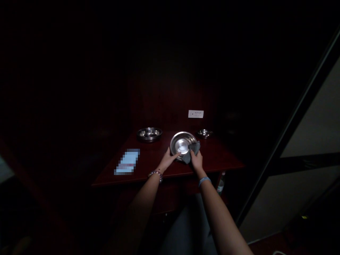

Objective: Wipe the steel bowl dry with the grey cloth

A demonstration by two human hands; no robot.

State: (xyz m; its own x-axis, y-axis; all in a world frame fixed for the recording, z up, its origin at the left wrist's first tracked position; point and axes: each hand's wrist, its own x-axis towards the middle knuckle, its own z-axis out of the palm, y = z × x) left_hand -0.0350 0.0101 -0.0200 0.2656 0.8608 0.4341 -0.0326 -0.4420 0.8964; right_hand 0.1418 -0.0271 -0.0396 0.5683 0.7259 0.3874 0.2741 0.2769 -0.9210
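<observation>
A shiny metal bowl is tilted toward me above the dark red desk. My left hand grips its lower left rim, the thumb reaching over the inside. A grey cloth lies over the bowl's right rim and hangs below it. My right hand is closed on this cloth at the right side of the bowl. The bowl and cloth hide some of the fingers of both hands.
Another metal bowl stands at the back left of the desk, a smaller metal dish at the back right. A blurred-out phone-like object lies at left. A bottle stands below the right edge; a white socket panel is behind.
</observation>
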